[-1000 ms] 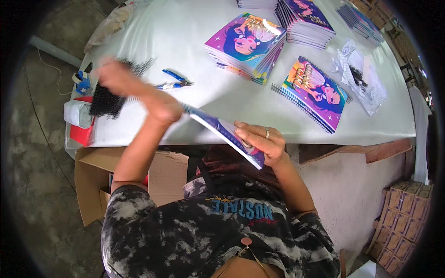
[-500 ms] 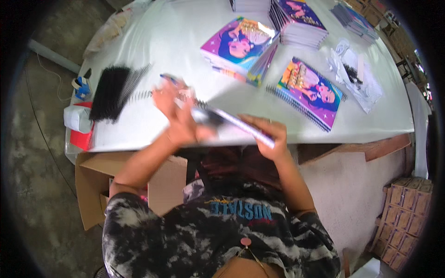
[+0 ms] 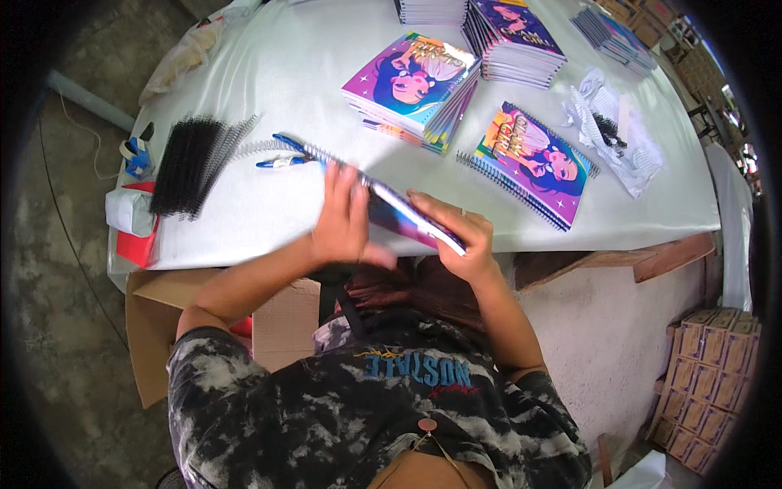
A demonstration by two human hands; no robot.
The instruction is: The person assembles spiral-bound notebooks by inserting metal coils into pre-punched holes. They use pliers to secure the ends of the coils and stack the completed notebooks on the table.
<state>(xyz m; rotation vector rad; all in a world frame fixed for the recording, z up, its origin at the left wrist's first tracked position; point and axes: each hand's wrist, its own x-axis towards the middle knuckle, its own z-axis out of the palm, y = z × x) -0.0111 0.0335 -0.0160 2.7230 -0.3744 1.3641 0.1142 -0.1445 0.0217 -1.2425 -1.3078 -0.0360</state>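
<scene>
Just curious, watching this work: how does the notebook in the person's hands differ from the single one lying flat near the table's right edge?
The held notebook is tilted up on edge between the left hand and right hand, so little of its cover shows; the flat notebook lies alone, untouched, with its colourful illustrated cover facing up. The held notebook's spiral points toward the table's far left; the flat notebook's runs along its near-left side. Both are spiral-bound and purple-toned.

Bright daylight, glare on white table (image 3: 269, 73); fisheye edges dark; left hand (image 3: 342, 220) motion-blurred.

A colourful notebook (image 3: 407, 213) with a spiral spine, tilted on edge above the bench's (image 3: 269, 212) near side.
</scene>
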